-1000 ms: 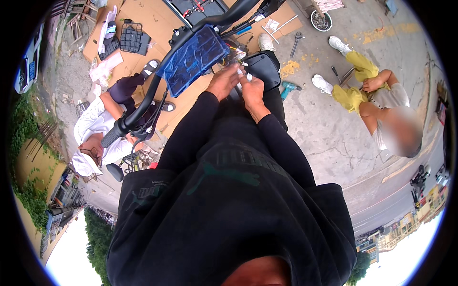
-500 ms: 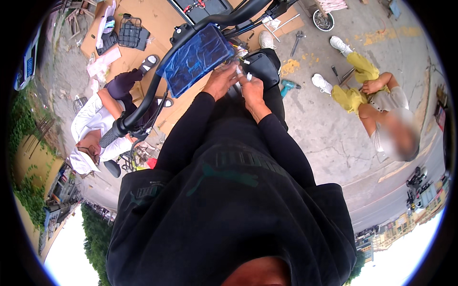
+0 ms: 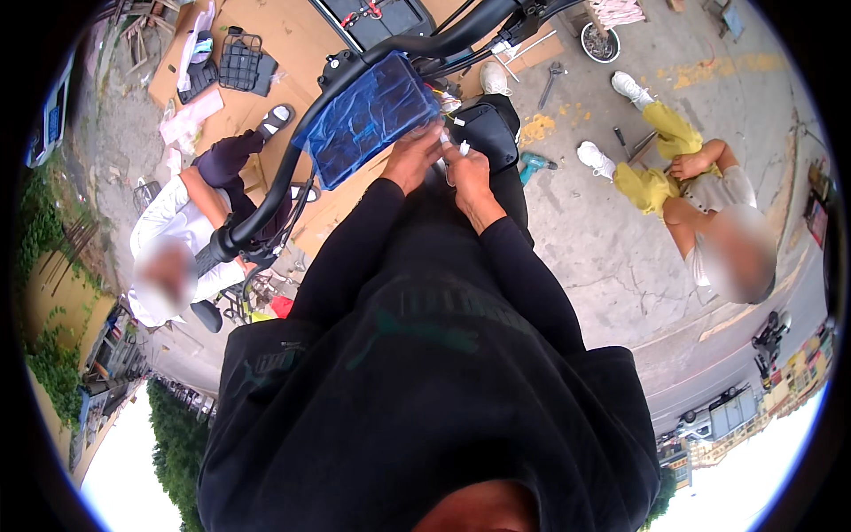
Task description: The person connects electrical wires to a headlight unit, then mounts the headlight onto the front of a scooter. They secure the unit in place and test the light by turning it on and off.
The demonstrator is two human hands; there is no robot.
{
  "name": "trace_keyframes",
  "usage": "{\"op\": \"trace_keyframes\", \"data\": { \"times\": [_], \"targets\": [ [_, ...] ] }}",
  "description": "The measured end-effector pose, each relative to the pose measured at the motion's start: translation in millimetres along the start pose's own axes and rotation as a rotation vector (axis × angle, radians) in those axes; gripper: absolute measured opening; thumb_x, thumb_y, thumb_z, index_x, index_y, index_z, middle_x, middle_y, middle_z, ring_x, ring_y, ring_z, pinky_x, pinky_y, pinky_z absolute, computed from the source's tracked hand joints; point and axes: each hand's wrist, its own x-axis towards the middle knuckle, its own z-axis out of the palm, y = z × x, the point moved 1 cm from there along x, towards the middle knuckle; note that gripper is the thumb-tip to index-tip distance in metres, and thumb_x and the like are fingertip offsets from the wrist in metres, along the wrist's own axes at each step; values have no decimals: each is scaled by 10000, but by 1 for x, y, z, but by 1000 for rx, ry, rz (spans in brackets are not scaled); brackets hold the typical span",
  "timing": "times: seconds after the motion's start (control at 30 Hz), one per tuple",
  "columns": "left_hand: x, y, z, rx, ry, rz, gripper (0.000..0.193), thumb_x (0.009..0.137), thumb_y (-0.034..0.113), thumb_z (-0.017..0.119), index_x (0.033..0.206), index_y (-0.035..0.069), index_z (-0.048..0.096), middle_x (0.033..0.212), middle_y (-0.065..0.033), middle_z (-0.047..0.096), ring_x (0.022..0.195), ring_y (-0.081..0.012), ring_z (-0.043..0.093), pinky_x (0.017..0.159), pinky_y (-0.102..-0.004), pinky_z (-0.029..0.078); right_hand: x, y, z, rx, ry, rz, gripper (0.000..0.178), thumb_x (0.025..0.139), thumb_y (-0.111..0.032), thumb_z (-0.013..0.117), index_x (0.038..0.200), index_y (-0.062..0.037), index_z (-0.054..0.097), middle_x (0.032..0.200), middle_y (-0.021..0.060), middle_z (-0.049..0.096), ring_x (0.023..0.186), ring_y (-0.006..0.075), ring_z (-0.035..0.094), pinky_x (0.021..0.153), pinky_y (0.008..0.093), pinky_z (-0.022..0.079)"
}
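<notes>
My left hand and my right hand meet close together, fingers pinched, just below a bundle of thin wires. Between the fingertips is a small white plug; its exact shape is too small to make out. A second white plug sticks up at my right fingers. Left of my hands, a rectangular panel in blue film is mounted by the curved black handlebar. Directly right of the wires sits a rounded black housing.
A person in white crouches at left beyond the handlebar. Another person, in yellow trousers, sits at right. On the ground lie a teal power drill, a wrench, cardboard and a black wire basket. A white bowl stands farther off.
My hands remain pinched together in nearly the same spot, with slight finger shifts. The handlebar and panel sit slightly differently in view. The person at left has turned their head a little.
</notes>
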Motion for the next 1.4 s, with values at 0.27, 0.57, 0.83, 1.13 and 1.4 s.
{"op": "trace_keyframes", "data": {
  "times": [0.27, 0.57, 0.83, 1.13, 1.4],
  "targets": [
    [5, 0, -7, -4, -13, -1, 252, 986, 170, 681, 1222, 82, 671, 1165, -14, 673, 1061, -161, 644, 941, -336, 535, 8, 14, 3, -90, 80, -79, 205, 955, -177, 683, 834, -12, 660, 631, -17, 506, 503, 82, 408, 467, 281, 300],
    [2, -3, -8, 11, -25, 12, 265, 988, 198, 682, 1230, 90, 673, 1214, -6, 661, 1099, -189, 632, 964, -354, 523, 3, 2, -5, 108, -49, 91, 194, 969, -151, 656, 892, 27, 664, 608, -39, 413, 475, 91, 337, 462, 286, 284],
    [-2, -3, -2, -39, -22, -27, 295, 988, 248, 688, 1243, 100, 675, 1172, 16, 661, 1077, -149, 613, 968, -327, 495, -3, -2, -1, 67, -53, 57, 204, 973, -166, 658, 919, 30, 675, 604, -45, 408, 476, 86, 336, 470, 270, 284],
    [0, -1, 1, 37, 9, -39, 283, 994, 202, 673, 1256, 93, 665, 1174, -2, 662, 1081, -149, 614, 967, -341, 500, 1, 2, -4, 240, -70, 169, 228, 983, -203, 665, 920, 16, 669, 617, -56, 359, 488, 89, 306, 499, 262, 276],
    [6, -3, -7, -22, -72, 0, 264, 1008, 112, 625, 1266, 58, 646, 1168, -33, 661, 1090, -169, 632, 987, -340, 511, 0, -4, -2, 189, -70, 126, 203, 982, -192, 665, 911, -2, 671, 617, -60, 366, 487, 83, 318, 487, 266, 279]
  ]
}}
